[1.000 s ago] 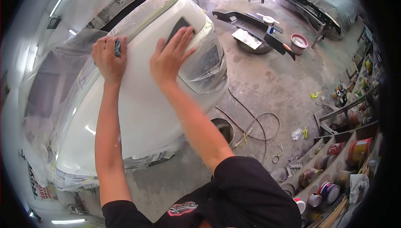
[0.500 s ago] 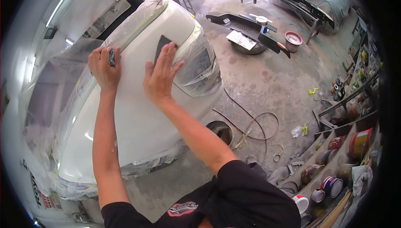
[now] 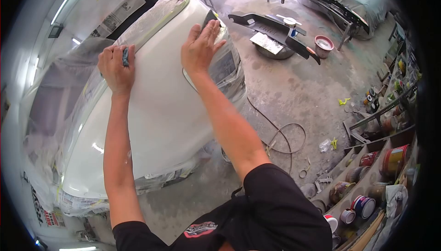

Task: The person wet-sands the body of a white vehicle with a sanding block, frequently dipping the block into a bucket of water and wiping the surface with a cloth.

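Observation:
A white car panel (image 3: 156,90) stretches out below both my hands. My right hand (image 3: 200,49) lies flat with straight fingers over a dark sheet of sandpaper (image 3: 211,16), pressing it on the panel near its far right edge. Most of the sheet is hidden under the fingers. At the panel's left side my left hand (image 3: 117,69) is closed around a crumpled blue-grey cloth (image 3: 125,57), its knuckles up, resting on the surface close to the masked edge. Clear plastic masking film (image 3: 220,69) covers the part just right of my right hand.
A dark bumper (image 3: 268,26) with a small can on it lies on a stand to the far right. Nearby is a red-rimmed bucket (image 3: 323,46). A hose (image 3: 289,138) coils across the floor. Shelves with paint cans (image 3: 364,206) line the right side.
My right hand has slid away from me and to the right over the panel, and the sandpaper has gone with it. My left hand has stayed nearly in place, still holding the cloth.

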`<move>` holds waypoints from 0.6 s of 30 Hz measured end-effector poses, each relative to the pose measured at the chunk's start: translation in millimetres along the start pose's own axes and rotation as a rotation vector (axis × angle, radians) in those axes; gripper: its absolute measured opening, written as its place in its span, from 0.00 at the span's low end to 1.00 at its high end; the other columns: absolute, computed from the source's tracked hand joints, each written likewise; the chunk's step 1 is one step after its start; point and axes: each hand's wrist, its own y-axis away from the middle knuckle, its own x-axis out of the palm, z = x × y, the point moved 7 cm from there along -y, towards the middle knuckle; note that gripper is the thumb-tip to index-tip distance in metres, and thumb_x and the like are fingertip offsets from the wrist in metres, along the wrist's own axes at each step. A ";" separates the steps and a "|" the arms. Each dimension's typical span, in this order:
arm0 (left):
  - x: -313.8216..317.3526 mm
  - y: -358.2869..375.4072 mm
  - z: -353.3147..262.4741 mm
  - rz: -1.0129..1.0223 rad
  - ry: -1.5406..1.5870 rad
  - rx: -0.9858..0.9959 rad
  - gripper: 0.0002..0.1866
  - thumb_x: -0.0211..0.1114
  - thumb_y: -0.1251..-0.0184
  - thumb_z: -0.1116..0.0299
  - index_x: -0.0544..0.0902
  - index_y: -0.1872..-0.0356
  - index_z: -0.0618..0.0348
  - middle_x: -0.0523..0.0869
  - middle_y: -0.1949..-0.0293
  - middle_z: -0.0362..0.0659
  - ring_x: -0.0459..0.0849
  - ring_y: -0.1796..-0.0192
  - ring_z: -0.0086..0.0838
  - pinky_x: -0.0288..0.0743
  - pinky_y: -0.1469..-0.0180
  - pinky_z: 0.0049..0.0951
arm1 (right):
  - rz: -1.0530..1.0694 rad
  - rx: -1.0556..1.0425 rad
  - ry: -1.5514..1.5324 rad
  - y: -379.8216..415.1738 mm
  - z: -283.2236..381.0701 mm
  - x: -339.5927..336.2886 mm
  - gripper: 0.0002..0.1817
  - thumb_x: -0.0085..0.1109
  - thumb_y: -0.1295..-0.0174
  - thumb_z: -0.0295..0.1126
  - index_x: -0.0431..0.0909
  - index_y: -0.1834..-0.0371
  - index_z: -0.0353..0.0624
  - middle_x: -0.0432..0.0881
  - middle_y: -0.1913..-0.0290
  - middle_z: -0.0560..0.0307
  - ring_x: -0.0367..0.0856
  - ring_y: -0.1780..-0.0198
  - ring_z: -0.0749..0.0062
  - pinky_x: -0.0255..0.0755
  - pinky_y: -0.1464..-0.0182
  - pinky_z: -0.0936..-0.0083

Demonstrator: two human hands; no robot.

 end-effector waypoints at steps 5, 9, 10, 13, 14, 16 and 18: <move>-4.5 0.5 -3.8 -0.006 -0.009 0.010 0.11 0.75 0.36 0.59 0.85 0.63 0.53 0.82 0.60 0.41 0.81 0.55 0.39 0.72 0.54 0.41 | -0.086 -0.217 -0.016 88.3 15.2 8.9 0.36 0.39 0.19 0.43 0.49 0.20 0.23 0.48 0.18 0.25 0.44 0.15 0.38 0.31 0.21 0.32; -2.1 0.4 -1.4 -0.024 -0.008 0.025 0.12 0.76 0.36 0.58 0.85 0.62 0.53 0.83 0.60 0.41 0.81 0.55 0.39 0.72 0.55 0.40 | -0.011 -0.092 0.012 10.6 -4.9 1.8 0.40 0.42 0.21 0.43 0.41 0.18 0.25 0.41 0.16 0.27 0.40 0.15 0.34 0.29 0.21 0.31; -0.3 0.2 -0.1 -0.012 -0.004 0.017 0.12 0.76 0.36 0.58 0.85 0.62 0.53 0.83 0.60 0.41 0.81 0.55 0.39 0.72 0.55 0.40 | -0.021 -0.071 0.003 9.2 -4.1 4.7 0.40 0.42 0.21 0.43 0.41 0.18 0.25 0.42 0.16 0.27 0.40 0.15 0.34 0.29 0.21 0.31; -0.8 -1.9 0.9 0.001 -0.004 -0.004 0.12 0.76 0.36 0.58 0.85 0.63 0.53 0.83 0.60 0.41 0.81 0.55 0.39 0.72 0.55 0.40 | -0.044 -0.106 -0.021 33.4 5.8 8.9 0.39 0.41 0.20 0.44 0.44 0.19 0.24 0.44 0.17 0.27 0.42 0.15 0.36 0.29 0.21 0.31; -1.0 -2.3 0.7 -0.006 -0.004 -0.002 0.12 0.76 0.36 0.58 0.85 0.63 0.53 0.83 0.60 0.41 0.81 0.55 0.39 0.73 0.55 0.40 | -0.052 -0.174 -0.023 76.2 13.2 16.4 0.38 0.40 0.20 0.44 0.46 0.19 0.24 0.46 0.17 0.27 0.43 0.15 0.37 0.29 0.21 0.32; -2.6 -0.6 -3.3 -0.009 -0.002 0.006 0.12 0.76 0.36 0.58 0.85 0.64 0.53 0.83 0.60 0.41 0.81 0.55 0.39 0.73 0.55 0.40 | -0.070 -0.256 0.027 95.3 15.0 15.5 0.37 0.39 0.20 0.44 0.49 0.20 0.23 0.48 0.18 0.27 0.44 0.15 0.39 0.30 0.21 0.32; -2.5 -0.1 -2.1 -0.017 -0.009 0.018 0.11 0.76 0.37 0.58 0.85 0.64 0.53 0.83 0.61 0.40 0.81 0.56 0.38 0.73 0.56 0.40 | -0.092 -0.303 0.118 70.3 13.6 10.2 0.37 0.40 0.20 0.44 0.49 0.20 0.22 0.47 0.17 0.27 0.43 0.15 0.39 0.30 0.21 0.33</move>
